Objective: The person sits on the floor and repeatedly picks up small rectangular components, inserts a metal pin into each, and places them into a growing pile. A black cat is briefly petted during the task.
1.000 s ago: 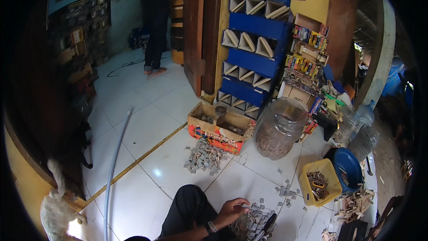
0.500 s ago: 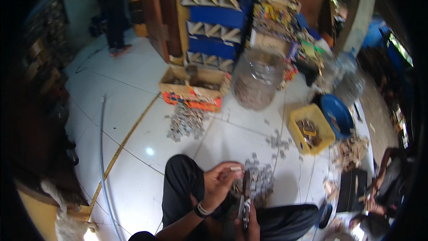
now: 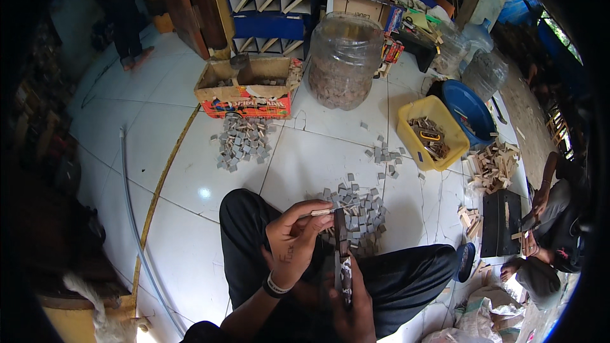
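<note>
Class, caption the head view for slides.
Left hand holds a small pale strip, right hand a dark slender tool, near grey square chips.

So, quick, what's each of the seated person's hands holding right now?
Left hand: closed, pinching a small pale piece.
Right hand: closed around a pliers-like tool.

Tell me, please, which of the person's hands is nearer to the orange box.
Left. The left hand is below the box in the picture, slightly to its right; the right hand is lower and farther right.
</note>
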Demonstrator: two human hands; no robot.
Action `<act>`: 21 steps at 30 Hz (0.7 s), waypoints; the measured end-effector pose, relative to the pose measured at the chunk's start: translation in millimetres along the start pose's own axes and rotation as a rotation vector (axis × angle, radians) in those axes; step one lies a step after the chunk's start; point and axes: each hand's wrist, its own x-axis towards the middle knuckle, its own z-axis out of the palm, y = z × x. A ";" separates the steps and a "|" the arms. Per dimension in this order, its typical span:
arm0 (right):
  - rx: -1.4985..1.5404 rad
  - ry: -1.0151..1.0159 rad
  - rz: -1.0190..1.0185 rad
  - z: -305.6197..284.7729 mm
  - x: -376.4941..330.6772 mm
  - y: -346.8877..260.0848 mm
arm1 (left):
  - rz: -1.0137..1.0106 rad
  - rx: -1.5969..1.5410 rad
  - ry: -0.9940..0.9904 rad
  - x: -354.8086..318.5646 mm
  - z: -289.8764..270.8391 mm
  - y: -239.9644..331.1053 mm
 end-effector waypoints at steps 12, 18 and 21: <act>-0.029 0.004 -0.012 -0.5 -1.8 8.5 | 0.061 -0.032 -0.062 -1.4 -0.6 -1.6; -0.027 0.001 0.006 -0.1 -2.0 5.7 | 0.078 -0.004 -0.083 0.4 -2.8 -1.7; -0.052 -0.005 0.003 -0.6 -1.7 4.8 | 0.095 0.015 -0.099 1.8 -5.1 -3.1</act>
